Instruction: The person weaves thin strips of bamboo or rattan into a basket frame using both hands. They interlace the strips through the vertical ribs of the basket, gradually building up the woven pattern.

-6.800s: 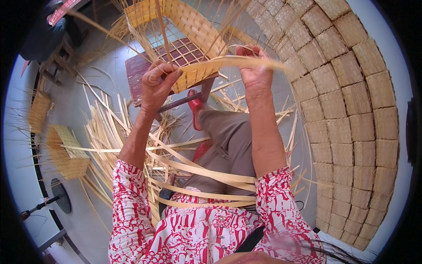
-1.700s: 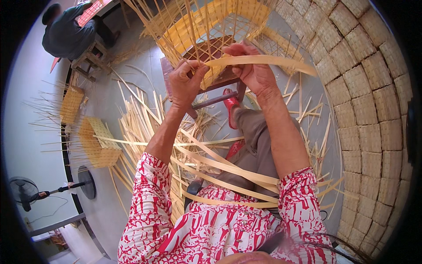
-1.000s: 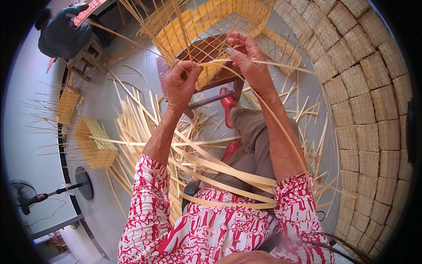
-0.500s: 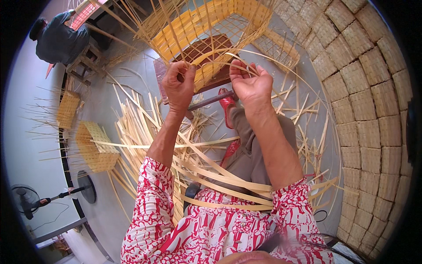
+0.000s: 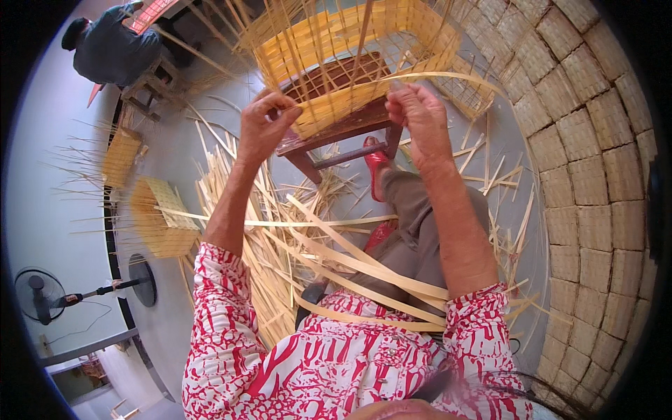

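Note:
A yellow basket (image 5: 329, 112) of woven bamboo strips, with tall thin stakes rising from its walls, sits in front of me on a low dark-red wooden stool (image 5: 336, 143). My left hand (image 5: 268, 124) is closed in a pinch at the basket's near left corner, on a strip along the top of the low near wall. Level with it, my right hand (image 5: 421, 119) pinches a flat bamboo strip (image 5: 455, 75) that arcs away to the right. Between the hands the strip runs among the stakes; its exact path is hard to make out.
Loose bamboo strips (image 5: 245, 273) cover the floor at left, and several cross my lap. Smaller unfinished baskets (image 5: 164, 217) stand farther left near a fan (image 5: 42, 294). A co-worker (image 5: 115, 45) sits at far left. Stacked woven panels (image 5: 581, 189) line the right side.
My hands have moved apart, the left one leftward and the right one rightward. The strip that arched up between them now lies lower, near the basket wall. The whole view has shifted slightly.

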### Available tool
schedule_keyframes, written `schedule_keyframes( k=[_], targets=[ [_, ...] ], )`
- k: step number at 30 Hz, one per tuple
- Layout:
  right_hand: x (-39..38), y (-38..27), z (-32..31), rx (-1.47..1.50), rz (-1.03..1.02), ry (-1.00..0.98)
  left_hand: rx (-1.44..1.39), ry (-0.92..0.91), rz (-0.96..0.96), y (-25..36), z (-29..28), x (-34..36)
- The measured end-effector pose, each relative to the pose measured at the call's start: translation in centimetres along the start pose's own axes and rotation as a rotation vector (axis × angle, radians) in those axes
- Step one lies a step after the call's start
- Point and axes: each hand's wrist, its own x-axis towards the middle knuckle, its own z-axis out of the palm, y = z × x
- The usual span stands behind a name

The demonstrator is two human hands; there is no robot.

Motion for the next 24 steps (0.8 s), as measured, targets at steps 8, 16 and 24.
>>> schedule_keyframes(
  k=[8, 16, 24],
  targets=[
    [0.0, 1.3, 0.7, 0.55, 0.371, 0.149, -0.109, 0.76, -0.128, -2.0, -4.9, -5.6],
    [-0.5, 1.8, 0.2, 0.702, 0.227, 0.238, 0.42, 0.042, 0.453, 5.3, 5.0, -0.1],
    [-0.2, 3.1, 0.0, 0.489, 0.136, -0.169, 0.204, 0.021, 0.382, 5.5, 4.5, 1.2]
  ],
)
